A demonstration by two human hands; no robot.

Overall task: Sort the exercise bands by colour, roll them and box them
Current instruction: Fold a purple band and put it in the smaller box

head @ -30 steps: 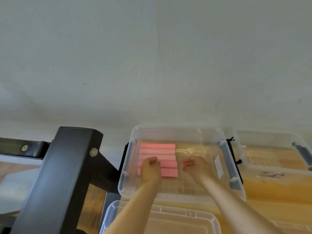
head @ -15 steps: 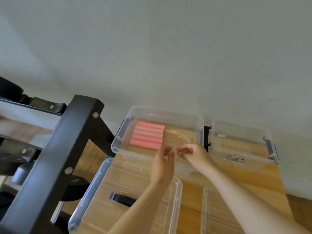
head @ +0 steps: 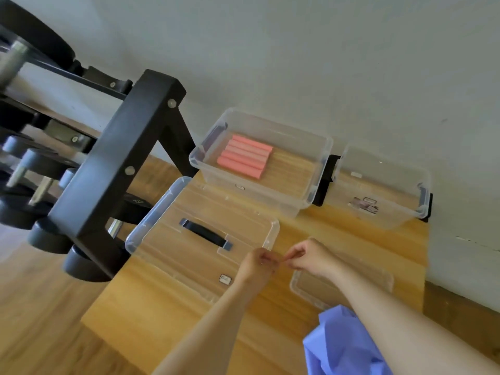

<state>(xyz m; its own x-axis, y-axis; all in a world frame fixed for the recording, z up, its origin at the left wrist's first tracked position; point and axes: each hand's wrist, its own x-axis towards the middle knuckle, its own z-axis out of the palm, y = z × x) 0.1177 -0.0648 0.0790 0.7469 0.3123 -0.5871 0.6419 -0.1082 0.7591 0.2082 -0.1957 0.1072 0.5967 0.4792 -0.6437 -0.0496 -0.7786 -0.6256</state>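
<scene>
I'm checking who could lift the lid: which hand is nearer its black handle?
Left. The left hand is just beside the black handle, over a corner of the lid; the right hand is farther out, past its edge.

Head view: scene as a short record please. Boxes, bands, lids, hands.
left box: clear, open, holds the pink rolls
pink rolled bands: five, side by side, at the box's left end
right box: clear, open, no bands visible inside
handled lid: flat on wooden bench, in front of left box
second lid: flat, partly under right arm
blue band: probable, loose, bottom of view
left hand: fingers curled, tips meeting right hand; contents unclear
right hand: likewise
dumbbell rack: left of boxes
</scene>
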